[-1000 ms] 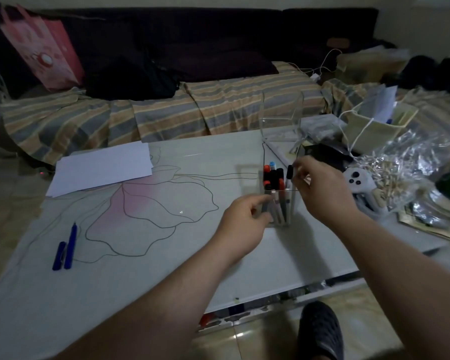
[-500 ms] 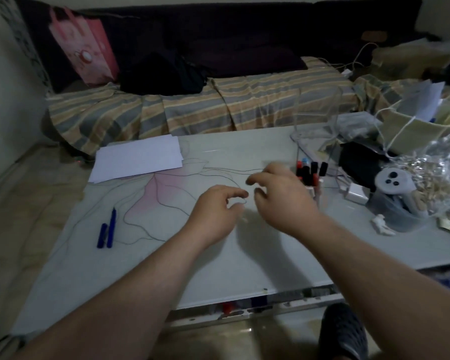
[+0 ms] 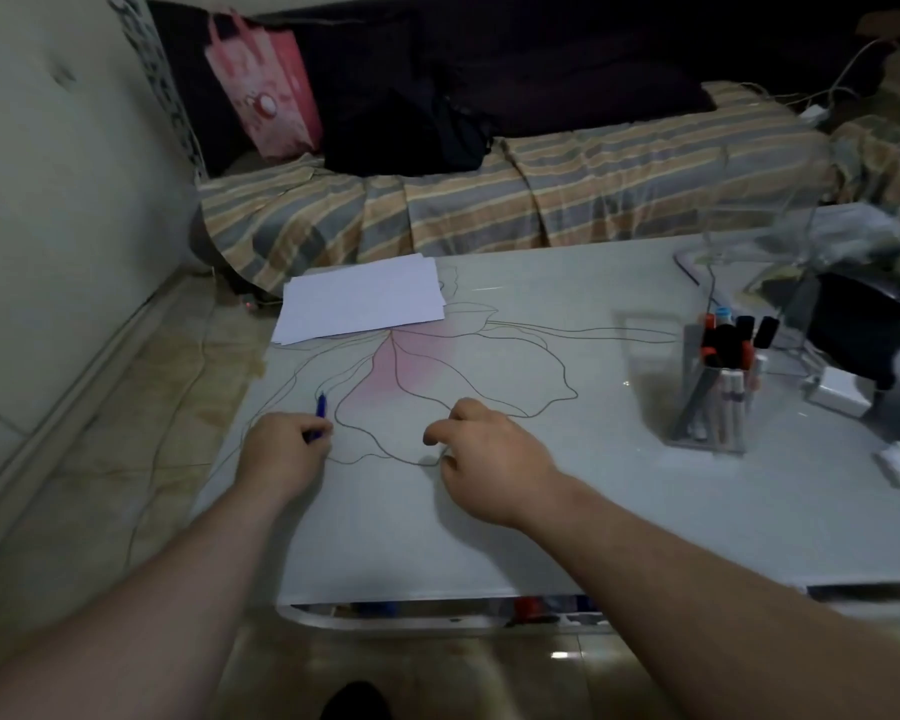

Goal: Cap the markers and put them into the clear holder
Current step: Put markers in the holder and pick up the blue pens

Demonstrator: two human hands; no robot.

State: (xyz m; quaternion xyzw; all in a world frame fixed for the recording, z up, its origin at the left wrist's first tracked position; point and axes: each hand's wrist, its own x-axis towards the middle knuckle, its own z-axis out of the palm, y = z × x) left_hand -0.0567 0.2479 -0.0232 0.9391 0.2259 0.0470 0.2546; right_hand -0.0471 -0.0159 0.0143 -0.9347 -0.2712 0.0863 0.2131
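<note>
Both hands have left the clear square acrylic marker holder point(image 3: 710, 392) and crossed to the left part of the pale glass-topped bench point(image 3: 567, 511), which carries a line drawing of a flower. A second ago they were at the holder, the right hand over its markers.

Left hand point(image 3: 281, 454): fingers now curled over the slim blue marker point(image 3: 321, 415) lying on the bench. Its tip projects beyond the knuckles. Grip closing on the marker; not lifted, as far as can be seen. The separate blue cap seen beside it earlier is now hidden under the hand.

Right hand point(image 3: 489, 465): released, fingers loosely bent, holding nothing, hovering just right of the left hand.

Holder stands well apart at the right, with a cluster of capped markers, red and black tops, upright inside.

Judgement: the last loose marker is now being collected. Capping and transfer to the holder remain.
</note>
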